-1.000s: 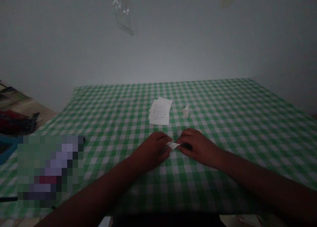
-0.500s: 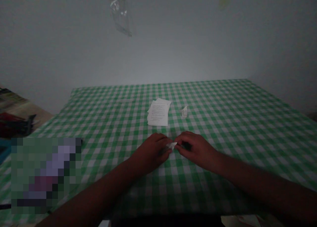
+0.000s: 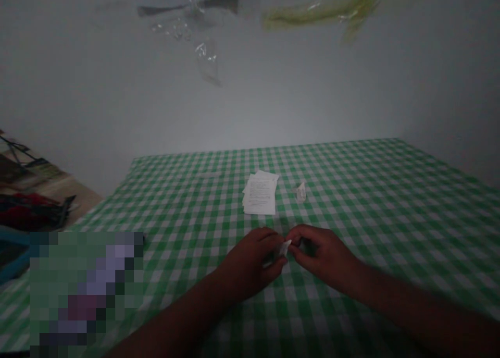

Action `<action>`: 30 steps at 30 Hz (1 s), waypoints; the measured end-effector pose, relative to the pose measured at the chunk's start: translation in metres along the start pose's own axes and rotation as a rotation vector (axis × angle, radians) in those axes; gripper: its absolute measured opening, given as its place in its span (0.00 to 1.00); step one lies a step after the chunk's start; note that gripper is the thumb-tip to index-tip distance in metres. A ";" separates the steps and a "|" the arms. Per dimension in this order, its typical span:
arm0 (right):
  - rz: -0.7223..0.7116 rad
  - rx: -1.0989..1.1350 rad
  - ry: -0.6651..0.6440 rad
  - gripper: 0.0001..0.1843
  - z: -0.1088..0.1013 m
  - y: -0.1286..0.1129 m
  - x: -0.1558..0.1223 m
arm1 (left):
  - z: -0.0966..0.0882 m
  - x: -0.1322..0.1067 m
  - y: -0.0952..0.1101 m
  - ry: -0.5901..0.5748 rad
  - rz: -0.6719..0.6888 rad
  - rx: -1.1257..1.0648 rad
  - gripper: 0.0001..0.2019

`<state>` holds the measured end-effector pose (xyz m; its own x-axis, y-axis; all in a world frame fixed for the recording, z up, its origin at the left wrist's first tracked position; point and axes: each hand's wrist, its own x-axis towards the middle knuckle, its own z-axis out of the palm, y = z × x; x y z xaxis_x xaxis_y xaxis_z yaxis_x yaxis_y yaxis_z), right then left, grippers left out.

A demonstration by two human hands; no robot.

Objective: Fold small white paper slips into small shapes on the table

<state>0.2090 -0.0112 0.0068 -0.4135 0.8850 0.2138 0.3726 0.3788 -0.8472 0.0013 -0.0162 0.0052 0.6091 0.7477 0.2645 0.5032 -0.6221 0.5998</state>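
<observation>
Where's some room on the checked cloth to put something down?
Bare cloth lies right of the small folded paper, and left of the printed paper stack. It's crowded where the left hand and right hand hold a white paper scrap below the stack.

The scene is dimly lit, with a soft, even glow on the white wall (image 3: 250, 108) and no hard shadows seen. The left hand (image 3: 250, 261) and right hand (image 3: 324, 256) are underexposed, and the small white paper (image 3: 284, 247) is slightly blurred. The gingham tablecloth (image 3: 351, 191) is bowed by wide-lens distortion, and a pixelated block (image 3: 86, 295) obscures the lower left.
</observation>
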 end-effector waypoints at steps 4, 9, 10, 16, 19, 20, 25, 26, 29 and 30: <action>-0.003 0.000 0.015 0.04 0.002 -0.003 0.001 | -0.001 0.001 0.000 0.003 -0.034 -0.101 0.16; -0.026 0.004 0.022 0.04 0.002 -0.001 0.002 | -0.001 0.002 -0.002 0.045 -0.073 -0.208 0.14; -0.029 0.010 0.022 0.04 0.002 -0.001 0.003 | 0.000 0.002 -0.002 0.060 -0.085 -0.225 0.14; 0.016 0.100 0.002 0.07 0.005 -0.008 0.008 | 0.000 0.001 -0.007 0.108 -0.170 -0.256 0.11; 0.095 0.237 -0.018 0.08 0.012 -0.008 0.012 | -0.003 0.001 -0.010 0.115 -0.171 -0.229 0.10; 0.119 0.290 -0.023 0.08 0.015 -0.006 0.014 | -0.004 0.002 -0.011 0.118 -0.173 -0.217 0.10; 0.144 0.417 0.008 0.07 0.026 0.004 0.020 | -0.006 0.002 -0.015 0.107 -0.169 -0.212 0.08; 0.136 0.420 0.016 0.07 0.028 0.006 0.020 | -0.006 0.002 -0.016 0.102 -0.166 -0.218 0.08; 0.098 0.417 0.024 0.07 0.027 0.011 0.019 | -0.007 0.002 -0.015 0.098 -0.154 -0.225 0.08; 0.085 0.412 0.019 0.08 0.026 0.012 0.018 | -0.008 0.002 -0.015 0.095 -0.151 -0.220 0.08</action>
<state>0.1843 0.0024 -0.0122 -0.3788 0.9148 0.1402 0.0402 0.1676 -0.9850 -0.0098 -0.0038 0.0032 0.4719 0.8531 0.2226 0.4329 -0.4442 0.7844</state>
